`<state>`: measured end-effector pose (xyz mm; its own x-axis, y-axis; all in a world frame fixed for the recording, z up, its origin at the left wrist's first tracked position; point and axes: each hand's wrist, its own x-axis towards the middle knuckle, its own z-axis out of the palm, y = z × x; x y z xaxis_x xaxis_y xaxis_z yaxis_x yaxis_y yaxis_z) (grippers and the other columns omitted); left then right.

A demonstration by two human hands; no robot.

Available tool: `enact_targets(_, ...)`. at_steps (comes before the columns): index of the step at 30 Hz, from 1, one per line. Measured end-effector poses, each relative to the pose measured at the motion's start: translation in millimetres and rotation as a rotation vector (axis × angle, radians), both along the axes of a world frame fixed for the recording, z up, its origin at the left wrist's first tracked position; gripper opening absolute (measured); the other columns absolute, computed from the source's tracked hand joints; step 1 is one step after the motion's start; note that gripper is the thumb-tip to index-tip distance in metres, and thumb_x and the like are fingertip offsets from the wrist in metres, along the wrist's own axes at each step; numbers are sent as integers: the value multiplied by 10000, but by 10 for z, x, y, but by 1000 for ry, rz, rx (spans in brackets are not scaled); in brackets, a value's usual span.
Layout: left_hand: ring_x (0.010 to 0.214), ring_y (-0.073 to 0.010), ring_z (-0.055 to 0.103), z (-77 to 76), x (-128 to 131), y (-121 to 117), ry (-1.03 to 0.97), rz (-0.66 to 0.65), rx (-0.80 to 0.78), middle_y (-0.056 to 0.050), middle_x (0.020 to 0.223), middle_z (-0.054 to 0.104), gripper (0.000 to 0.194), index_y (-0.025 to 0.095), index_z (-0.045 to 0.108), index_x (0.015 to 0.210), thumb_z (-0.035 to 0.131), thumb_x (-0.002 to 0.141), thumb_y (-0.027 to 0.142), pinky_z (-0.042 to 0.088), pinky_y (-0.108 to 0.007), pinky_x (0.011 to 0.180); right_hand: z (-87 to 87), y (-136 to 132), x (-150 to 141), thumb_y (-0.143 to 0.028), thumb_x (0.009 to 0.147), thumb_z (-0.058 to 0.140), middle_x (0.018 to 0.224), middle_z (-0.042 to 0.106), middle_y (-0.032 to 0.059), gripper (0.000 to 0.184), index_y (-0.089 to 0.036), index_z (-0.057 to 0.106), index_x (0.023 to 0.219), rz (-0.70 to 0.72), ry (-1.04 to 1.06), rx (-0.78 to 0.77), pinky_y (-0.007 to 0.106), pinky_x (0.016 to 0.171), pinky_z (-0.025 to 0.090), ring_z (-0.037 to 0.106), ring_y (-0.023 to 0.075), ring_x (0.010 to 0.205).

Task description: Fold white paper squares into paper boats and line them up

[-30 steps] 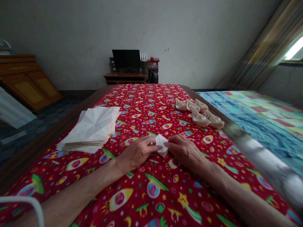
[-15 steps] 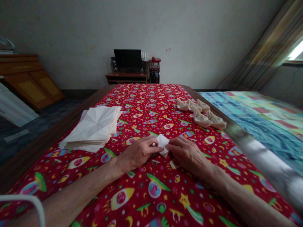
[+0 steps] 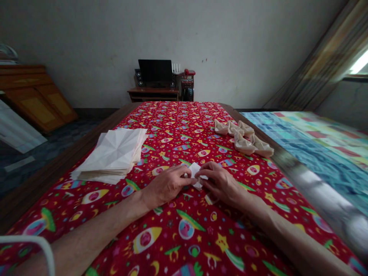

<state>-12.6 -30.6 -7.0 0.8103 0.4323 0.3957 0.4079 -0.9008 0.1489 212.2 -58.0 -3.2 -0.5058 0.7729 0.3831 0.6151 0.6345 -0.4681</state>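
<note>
A small piece of folded white paper (image 3: 195,175) lies on the red rocket-print tablecloth (image 3: 175,130), pinched between my two hands. My left hand (image 3: 166,186) holds its left side with the fingertips. My right hand (image 3: 220,183) presses on its right side, partly covering it. To the left of my hands sits a thick stack of creased white paper sheets (image 3: 112,151). Several folded paper boats (image 3: 243,140) in a cream tone lie together near the right table edge, beyond my right hand.
A dark wooden table edge (image 3: 69,161) runs along the left, and a metallic strip borders the right, beside a blue patchwork quilt (image 3: 316,153). A low desk (image 3: 152,92) with a dark screen and speakers stands beyond the table. A white curved rail (image 3: 25,245) shows at lower left.
My right hand has moved left and curled its fingers further over the folded paper. The left hand stays nearly still, and the paper now shows less between my hands.
</note>
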Motion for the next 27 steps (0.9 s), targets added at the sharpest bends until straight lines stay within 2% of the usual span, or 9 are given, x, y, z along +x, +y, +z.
enact_targets(6,945,-150,552,-40,-9,-1,-11,-7,-11,-31,1007,568,297,264,617,1130,413,943,154,472,-268,818,3,12,-22,-228,882,535,950,568,75,113,-181,629,921,-9,11,-21,266,708,472,549,150,809)
enact_targets(12,938,-152,560,-33,-4,-2,-25,-9,-30,-33,1006,572,288,236,628,1105,419,934,134,475,-268,822,-33,5,-6,-216,897,496,959,559,80,113,-186,605,910,-4,-30,51,280,722,464,539,163,843)
enact_targets(18,935,-158,566,-9,5,-9,-16,-2,-45,-34,1004,576,301,234,631,1101,421,923,112,476,-266,814,60,-44,-24,-183,900,471,957,539,91,96,-171,566,916,17,-119,33,306,769,466,519,177,881)
enact_targets(24,970,-156,561,41,-3,-42,-47,-33,-137,-46,1035,571,328,190,621,1081,420,871,38,465,-254,847,40,-45,-15,-186,908,456,999,530,95,129,-187,572,966,44,-94,35,322,804,469,515,183,924)
enact_targets(27,962,-156,565,67,24,-64,-85,-28,-187,-49,1039,576,295,173,619,1027,441,841,29,458,-259,860,-1,-30,3,-193,902,469,1022,531,95,169,-193,581,1029,55,-49,32,308,771,476,524,177,912)
